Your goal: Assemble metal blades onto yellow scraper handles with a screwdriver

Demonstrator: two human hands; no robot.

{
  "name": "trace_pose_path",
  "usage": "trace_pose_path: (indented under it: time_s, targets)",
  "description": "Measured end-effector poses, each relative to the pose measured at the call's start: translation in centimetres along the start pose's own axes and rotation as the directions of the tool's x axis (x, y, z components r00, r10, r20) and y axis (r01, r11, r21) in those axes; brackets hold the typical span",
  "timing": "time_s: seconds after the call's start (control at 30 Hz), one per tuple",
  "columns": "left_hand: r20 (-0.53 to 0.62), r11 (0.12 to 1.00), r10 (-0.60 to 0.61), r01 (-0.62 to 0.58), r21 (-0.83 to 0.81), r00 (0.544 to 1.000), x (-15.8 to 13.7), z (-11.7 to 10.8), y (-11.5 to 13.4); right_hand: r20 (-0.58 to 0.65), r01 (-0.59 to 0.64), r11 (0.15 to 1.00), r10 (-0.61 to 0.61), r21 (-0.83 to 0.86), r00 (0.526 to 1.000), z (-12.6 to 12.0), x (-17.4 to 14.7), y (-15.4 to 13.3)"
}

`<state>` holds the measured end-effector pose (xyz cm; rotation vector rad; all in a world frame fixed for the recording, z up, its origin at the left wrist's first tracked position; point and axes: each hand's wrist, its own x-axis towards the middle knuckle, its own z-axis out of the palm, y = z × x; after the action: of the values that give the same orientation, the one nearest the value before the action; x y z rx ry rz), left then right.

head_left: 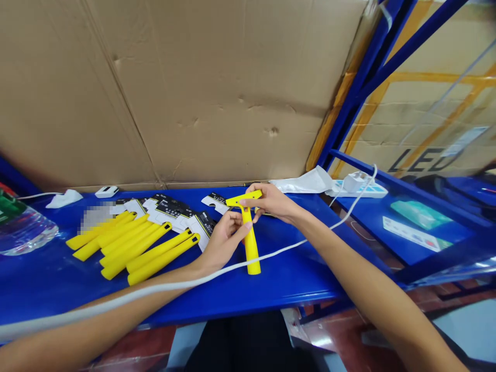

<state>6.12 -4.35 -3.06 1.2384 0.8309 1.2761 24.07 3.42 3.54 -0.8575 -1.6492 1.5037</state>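
Over the blue table, my left hand (221, 238) is closed around the upper part of a tapered yellow handle (252, 253), whose wide end points toward me. My right hand (274, 200) pinches a flat yellow crosspiece (234, 200) with small holes, lying across the handle's narrow top to make a T shape. My fingers hide part of the spot where the two pieces meet. Left of my hands, several similar yellow handles (136, 248) with slotted ends lie side by side. Black-and-white printed cards (174, 213) lie behind them.
A white cable (217, 277) crosses in front of my forearms and the handle, running to a power strip (372, 191) at right. A clear bottle (27, 227) is at far left. Cardboard (217, 93) stands behind the table, beside a blue metal frame (351, 98).
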Motion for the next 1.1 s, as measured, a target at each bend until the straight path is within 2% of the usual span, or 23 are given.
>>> trace_pose_path:
  time_s: [0.13, 0.23, 0.3, 0.37, 0.43, 0.5, 0.6, 0.7, 0.9, 1.1]
  targets:
    - [0.022, 0.992, -0.071, 0.073, -0.100, 0.997, -0.2, 0.1, 0.4, 0.005, 0.036, 0.992, -0.037, 0.123, 0.999, -0.4, -0.1, -0.4]
    - [0.003, 0.972, -0.101, 0.100, -0.212, 0.995, -0.3, 0.2, 1.0, -0.014, 0.056, 0.991, -0.054, 0.123, 0.998, -1.6, 0.0, -0.7]
    - [-0.016, 0.962, -0.117, 0.109, -0.250, 0.993, -0.4, 0.3, 1.4, -0.053, 0.065, 0.997, -0.062, 0.049, 0.997, -2.8, 0.2, -0.7]
    - [-0.013, 0.957, -0.134, 0.126, -0.260, 0.991, -0.5, 0.4, 1.7, -0.101, 0.064, 0.984, -0.081, -0.167, 0.992, -4.2, 0.4, -0.6]
    - [0.005, 0.961, -0.143, 0.140, -0.239, 0.990, -0.6, 0.6, 2.0, -0.145, 0.017, 0.889, -0.093, -0.458, 0.985, -5.8, 0.5, -0.4]
    - [0.034, 0.965, -0.140, 0.144, -0.221, 0.990, -0.7, 0.7, 2.3, -0.178, -0.057, 0.763, -0.076, -0.643, 0.981, -7.6, 0.5, -0.1]
    - [0.074, 0.957, -0.139, 0.154, -0.246, 0.987, -0.8, 0.8, 2.5, -0.198, -0.158, 0.617, 0.003, -0.771, 0.980, -9.8, 0.3, 0.8]
    - [0.093, 0.946, -0.157, 0.177, -0.271, 0.983, -0.9, 0.9, 2.8, -0.206, -0.232, 0.497, 0.108, -0.836, 0.973, -11.0, 0.4, 1.8]
    - [0.111, 0.948, -0.190, 0.212, -0.238, 0.975, -1.2, 1.0, 3.1, -0.191, -0.274, 0.403, 0.235, -0.873, 0.953, -11.1, 0.8, 2.7]
    - [0.139, 0.948, -0.196, 0.224, -0.228, 0.971, -1.1, 0.9, 2.9, -0.178, -0.258, 0.350, 0.244, -0.901, 0.953, -10.9, 0.6, 2.4]
